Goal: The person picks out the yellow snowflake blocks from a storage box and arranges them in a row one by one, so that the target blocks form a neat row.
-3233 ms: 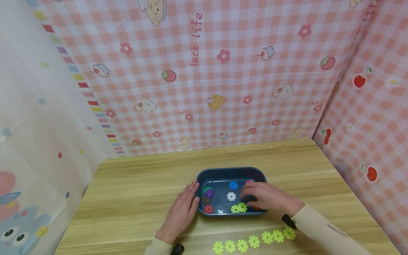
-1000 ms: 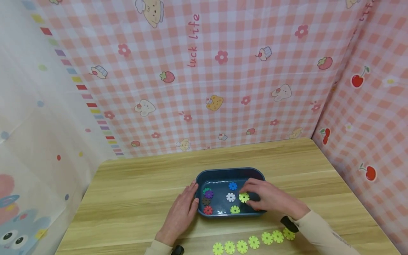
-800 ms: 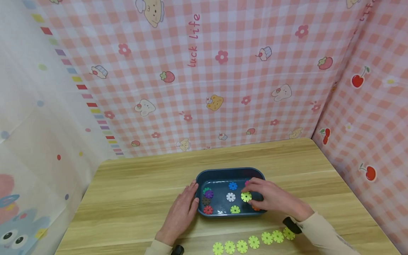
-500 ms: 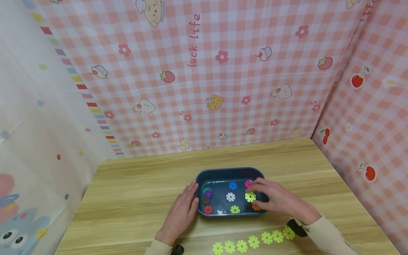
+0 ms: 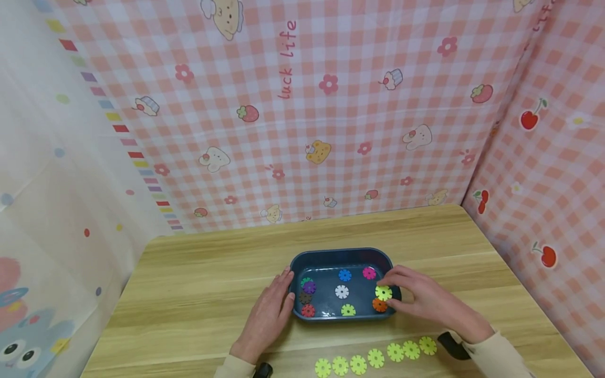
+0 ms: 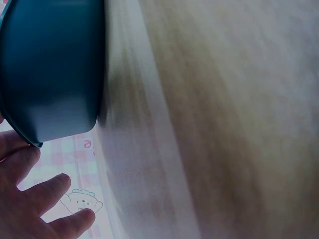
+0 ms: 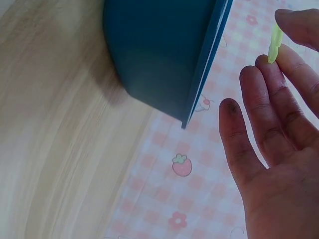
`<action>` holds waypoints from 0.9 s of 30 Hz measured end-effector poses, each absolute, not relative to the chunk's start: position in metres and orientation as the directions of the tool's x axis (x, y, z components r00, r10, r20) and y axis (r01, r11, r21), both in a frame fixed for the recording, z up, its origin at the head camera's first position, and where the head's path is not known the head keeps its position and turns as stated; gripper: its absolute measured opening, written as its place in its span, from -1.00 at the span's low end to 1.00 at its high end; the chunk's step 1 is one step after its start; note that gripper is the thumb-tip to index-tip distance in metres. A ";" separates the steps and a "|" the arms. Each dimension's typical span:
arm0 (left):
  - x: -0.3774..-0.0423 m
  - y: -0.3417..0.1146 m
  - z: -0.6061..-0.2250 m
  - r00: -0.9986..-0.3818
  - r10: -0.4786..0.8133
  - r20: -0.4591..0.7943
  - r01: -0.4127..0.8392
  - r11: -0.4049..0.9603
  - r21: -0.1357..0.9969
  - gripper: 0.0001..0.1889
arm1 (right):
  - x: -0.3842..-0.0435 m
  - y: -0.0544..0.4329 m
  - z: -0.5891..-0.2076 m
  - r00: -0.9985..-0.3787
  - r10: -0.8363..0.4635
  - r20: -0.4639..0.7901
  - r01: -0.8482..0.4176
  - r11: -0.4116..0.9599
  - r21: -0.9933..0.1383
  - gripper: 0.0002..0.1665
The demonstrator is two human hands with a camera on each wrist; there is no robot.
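Observation:
My right hand (image 5: pixel 420 295) pinches a yellow-green notched disc (image 5: pixel 383 292) between thumb and fingertips, above the right end of a dark blue tray (image 5: pixel 302 255). In the right wrist view that disc (image 7: pixel 274 44) shows edge-on, higher than the tray rim. My left hand (image 5: pixel 267 314) lies with extended fingers against the tray's left side; its fingertips touch the rim in the left wrist view. Inside the tray lie a white disc (image 5: pixel 342 292), a blue disc (image 5: pixel 345 275), a pink disc (image 5: pixel 369 272), an orange disc (image 5: pixel 379 305) and another yellow-green disc (image 5: pixel 348 310).
At the tray's left end are a purple disc (image 5: pixel 309 287) overlapping a green one, a dark brown disc (image 5: pixel 305 298) and a red disc (image 5: pixel 308 311). Several yellow-green discs (image 5: pixel 358 364) form a row on the wooden table (image 5: pixel 203 294) in front. Patterned cloth hangs behind and at both sides.
My right hand picked up a yellow-green disc that lay beside another in the tray, then moved it right toward the rim, uncovering the pink and orange discs. The left hand stays put.

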State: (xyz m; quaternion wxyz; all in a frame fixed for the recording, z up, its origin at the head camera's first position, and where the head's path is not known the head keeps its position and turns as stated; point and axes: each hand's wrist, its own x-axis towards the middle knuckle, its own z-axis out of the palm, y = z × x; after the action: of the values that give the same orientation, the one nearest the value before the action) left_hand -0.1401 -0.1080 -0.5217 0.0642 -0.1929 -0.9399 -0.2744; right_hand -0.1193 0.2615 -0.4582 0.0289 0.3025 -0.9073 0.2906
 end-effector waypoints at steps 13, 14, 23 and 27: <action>-0.140 -0.107 -0.522 -0.923 0.325 0.205 0.385 0.783 0.489 -0.48 | -0.105 0.281 -0.461 -0.816 -0.482 0.319 -0.578 0.670 -0.466 -0.55; -0.140 -0.107 -0.522 -0.923 0.325 0.206 0.385 0.782 0.490 -0.48 | -0.105 0.282 -0.461 -0.814 -0.479 0.330 -0.581 0.669 -0.464 -0.54; -0.140 -0.107 -0.522 -0.919 0.325 0.224 0.394 0.778 0.490 -0.48 | -0.100 0.292 -0.467 -0.749 -0.474 0.464 -0.656 0.628 -0.418 -0.45; -0.140 -0.107 -0.522 -0.918 0.324 0.228 0.396 0.777 0.489 -0.49 | -0.096 0.297 -0.468 -0.739 -0.470 0.483 -0.666 0.621 -0.414 -0.43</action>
State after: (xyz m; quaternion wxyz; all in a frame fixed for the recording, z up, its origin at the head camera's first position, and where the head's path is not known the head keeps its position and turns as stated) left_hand -0.1398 -0.1071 -0.5221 0.0657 -0.1913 -0.9404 -0.2735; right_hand -0.0956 0.2968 -0.4679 0.1661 0.3211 -0.8847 0.2943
